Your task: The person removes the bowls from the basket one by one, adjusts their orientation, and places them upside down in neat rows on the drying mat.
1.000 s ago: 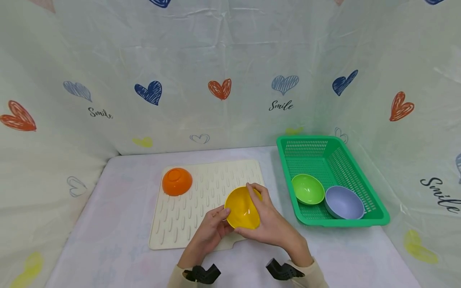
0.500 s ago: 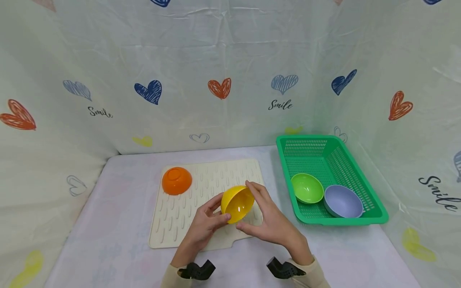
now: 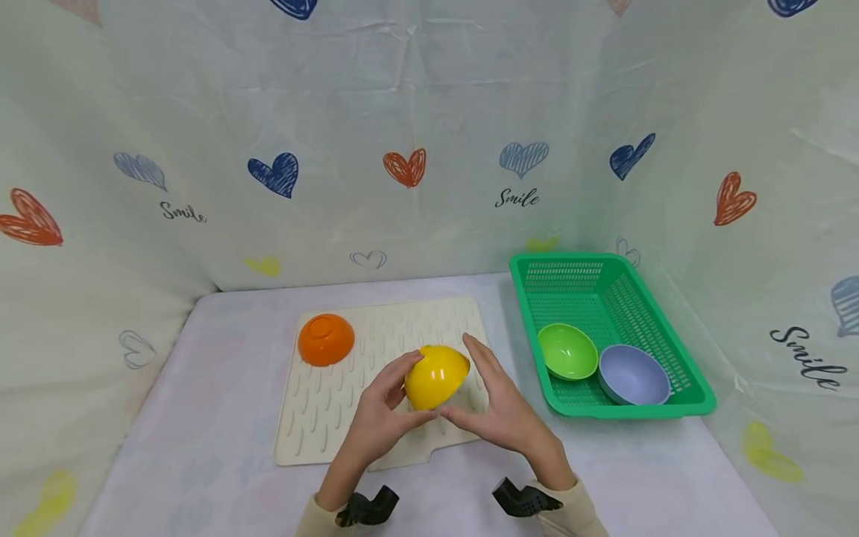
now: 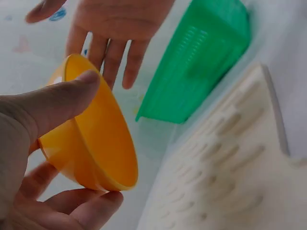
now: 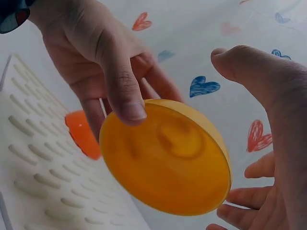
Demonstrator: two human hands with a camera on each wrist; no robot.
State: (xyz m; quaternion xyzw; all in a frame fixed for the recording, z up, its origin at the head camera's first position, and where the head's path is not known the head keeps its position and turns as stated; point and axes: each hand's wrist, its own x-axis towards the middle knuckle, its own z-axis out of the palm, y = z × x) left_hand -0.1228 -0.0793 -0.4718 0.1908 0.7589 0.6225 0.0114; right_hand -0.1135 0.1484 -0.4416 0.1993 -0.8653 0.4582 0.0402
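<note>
Head: yel. bowl [image 3: 436, 378], "Smile" txt [image 3: 517, 198]

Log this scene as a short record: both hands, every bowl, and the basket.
Left hand: grips the yellow bowl
Right hand: open beside that bowl; contact unclear
Yellow bowl: tilted above the mat, outer side facing the head camera
Orange bowl: upside down at the mat's far left
Light green bowl: open side up in the basket
Purple bowl: open side up, right of the light green bowl
Basket: green, right of the mat
</note>
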